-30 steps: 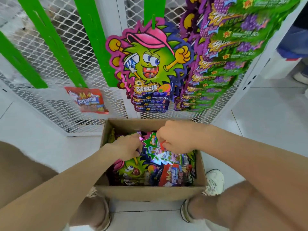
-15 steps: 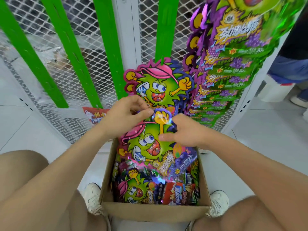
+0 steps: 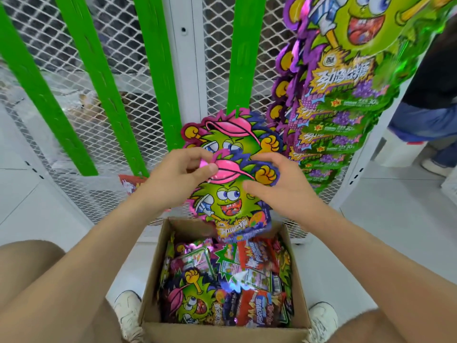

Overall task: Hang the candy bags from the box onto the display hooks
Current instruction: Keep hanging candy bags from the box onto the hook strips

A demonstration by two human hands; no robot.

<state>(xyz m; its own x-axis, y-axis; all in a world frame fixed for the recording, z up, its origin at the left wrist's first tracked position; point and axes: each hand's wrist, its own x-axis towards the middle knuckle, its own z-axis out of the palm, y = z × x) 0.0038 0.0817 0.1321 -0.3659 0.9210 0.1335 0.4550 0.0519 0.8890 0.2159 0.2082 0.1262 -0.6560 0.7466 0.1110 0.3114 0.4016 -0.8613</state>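
A candy bag (image 3: 228,201) printed with a green spiky cartoon face in a pink cap hangs upright between my hands above the open cardboard box (image 3: 222,329). My left hand (image 3: 175,179) pinches its top by the pink cap. My right hand (image 3: 274,184) grips its upper right edge near the yellow fist. Just behind it, matching bags (image 3: 232,134) hang on a low hook against the mesh display. Several more candy and snack bags (image 3: 222,280) lie in the box.
White mesh panel (image 3: 217,58) with slanted green slotted strips (image 3: 103,78) stands ahead. A thick column of green-purple grape candy bags (image 3: 333,107) hangs at right. A red snack bag (image 3: 129,184) hangs low left. Another person's legs (image 3: 425,125) stand far right. My shoes flank the box.
I lifted one bag out of the box and raised it higher, up to the hanging bags. My left hand shifted to the pink cap; my view tilted upward.
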